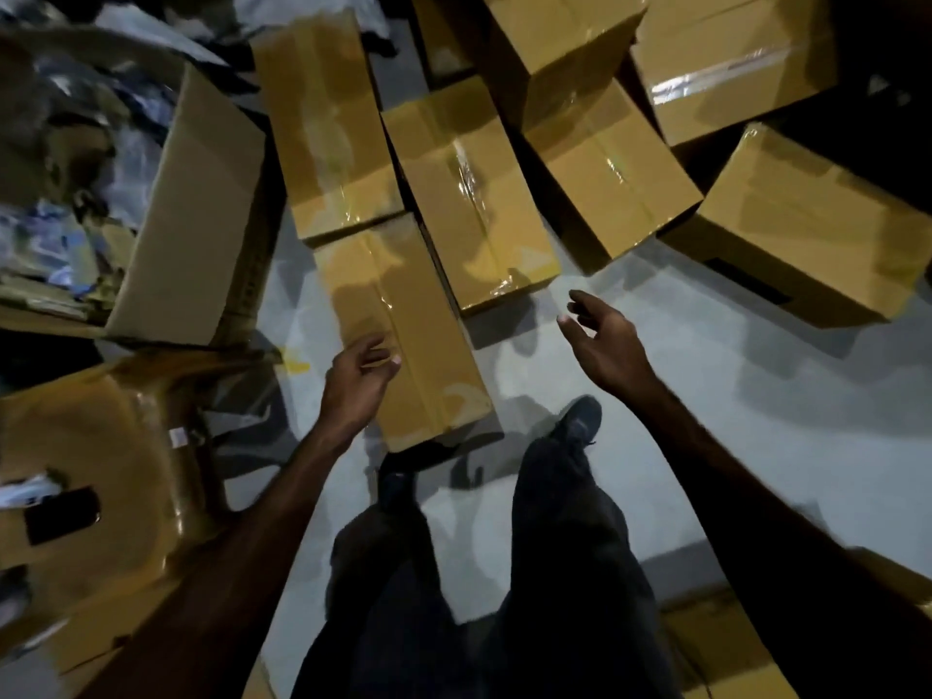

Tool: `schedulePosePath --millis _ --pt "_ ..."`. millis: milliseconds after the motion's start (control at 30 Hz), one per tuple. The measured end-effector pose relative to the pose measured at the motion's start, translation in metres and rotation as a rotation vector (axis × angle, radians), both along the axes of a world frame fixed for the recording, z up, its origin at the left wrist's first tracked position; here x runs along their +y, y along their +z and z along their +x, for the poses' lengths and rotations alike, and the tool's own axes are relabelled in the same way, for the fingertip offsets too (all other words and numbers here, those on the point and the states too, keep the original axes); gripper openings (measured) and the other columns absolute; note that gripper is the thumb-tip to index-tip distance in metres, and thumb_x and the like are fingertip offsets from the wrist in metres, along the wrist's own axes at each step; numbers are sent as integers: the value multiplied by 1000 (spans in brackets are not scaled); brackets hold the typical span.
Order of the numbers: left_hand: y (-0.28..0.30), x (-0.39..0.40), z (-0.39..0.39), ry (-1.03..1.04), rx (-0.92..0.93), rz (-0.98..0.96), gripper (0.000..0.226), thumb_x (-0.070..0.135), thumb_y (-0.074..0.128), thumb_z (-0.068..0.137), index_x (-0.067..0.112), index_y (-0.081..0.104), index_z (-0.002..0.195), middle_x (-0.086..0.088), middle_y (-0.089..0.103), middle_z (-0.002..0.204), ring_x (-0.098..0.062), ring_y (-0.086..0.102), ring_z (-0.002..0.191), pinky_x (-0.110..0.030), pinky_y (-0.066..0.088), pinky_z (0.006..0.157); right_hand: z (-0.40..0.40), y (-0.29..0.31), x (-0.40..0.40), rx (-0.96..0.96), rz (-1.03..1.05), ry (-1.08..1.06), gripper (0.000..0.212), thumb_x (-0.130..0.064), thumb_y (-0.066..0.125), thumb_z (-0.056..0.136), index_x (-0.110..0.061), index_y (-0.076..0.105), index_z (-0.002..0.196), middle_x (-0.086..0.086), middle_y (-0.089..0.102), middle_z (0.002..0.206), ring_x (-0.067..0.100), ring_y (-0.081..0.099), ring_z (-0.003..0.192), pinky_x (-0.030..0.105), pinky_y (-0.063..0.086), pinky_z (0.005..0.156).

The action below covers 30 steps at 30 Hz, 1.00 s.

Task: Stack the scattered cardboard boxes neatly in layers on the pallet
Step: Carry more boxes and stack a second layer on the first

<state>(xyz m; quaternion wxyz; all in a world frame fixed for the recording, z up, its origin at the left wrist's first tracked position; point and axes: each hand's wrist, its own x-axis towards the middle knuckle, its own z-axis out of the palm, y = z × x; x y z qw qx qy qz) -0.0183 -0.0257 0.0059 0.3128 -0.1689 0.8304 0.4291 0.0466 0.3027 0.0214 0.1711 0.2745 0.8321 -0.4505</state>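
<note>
Left hand: the left hand [359, 378] hovers over the long tan taped cardboard box [403, 335], fingers loosely curled, gripping nothing
Right hand: the right hand [602, 340] is spread open, empty, just right of that box
Boxes: more tan taped cardboard boxes [605, 169] lie jumbled on the grey floor [706, 446] beyond both hands
Pallet: not in view
Progress: early, I'd judge; no stacked layer visible, next pick not yet made

We note: tan-yellow cardboard boxes [403, 335], glossy clear tape; pale grey floor [706, 396]; dark trousers [555, 547]; black shoe [577, 421].
</note>
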Motion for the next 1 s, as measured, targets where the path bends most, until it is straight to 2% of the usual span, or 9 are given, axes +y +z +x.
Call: schedulePosePath --millis 167,367,433,533,600,767,833,933,1000 --pt "-132 -69 -14 -21 -110 -38 57 36 74 98 23 56 151 -2 68 132 -25 64 120 -49 55 102 -2 -131 -71 -142 4 10 57 -39 61 105 -14 49 154 10 62 145 28 60 132 47 48 111" --pt "-292 -137 -11 85 -281 -107 73 38 72 99 19 39 161 -13 56 150 -39 58 128 -59 52 105 -10 -293 -142 -317 -10 19 64 -43 60 104 -10 44 157 16 56 150 34 58 134 46 46 112" --pt "-337 -146 -7 120 -323 -71 78 40 73 99 19 33 163 -17 55 149 -40 61 121 -62 52 104 -15 -344 -155 -335 -6 -4 71 -48 61 103 -9 41 159 18 54 152 36 57 135 46 46 112" --pt "-376 -141 -1 207 -401 48 84 46 76 94 24 33 163 -5 51 154 -34 58 126 -59 54 102 -19 -396 -165 -371 -73 -99 79 -63 63 90 -19 47 154 13 62 143 36 62 126 51 52 107" --pt "-384 -134 3 266 -443 128 76 45 77 91 27 44 156 4 58 144 -28 59 124 -57 53 104 -18 -420 -169 -368 -120 -149 76 -68 59 80 -27 55 144 9 68 131 35 66 115 54 56 101" --pt "-340 -127 9 347 -419 175 32 30 74 92 33 69 124 9 73 116 -22 67 109 -45 58 94 3 -383 -172 -307 -140 -128 59 -65 53 86 -30 61 133 6 70 122 39 67 112 58 56 98" --pt "-304 -133 9 349 -396 177 32 31 76 90 30 71 122 8 75 115 -21 68 108 -46 57 98 12 -338 -174 -263 -157 -157 45 -62 57 90 -38 64 127 -1 73 117 35 69 110 56 56 98" --pt "-244 -143 15 321 -380 187 65 49 81 77 29 66 137 6 72 130 -23 68 116 -53 54 104 19 -266 -175 -212 -227 -198 40 -64 63 87 -46 68 124 -10 76 117 23 73 107 53 59 96" --pt "-194 -150 21 314 -355 224 56 41 80 87 29 64 139 6 72 130 -24 69 115 -50 55 102 23 -213 -177 -226 -246 -181 49 -70 65 85 -44 69 127 -12 76 119 21 73 106 50 58 97"
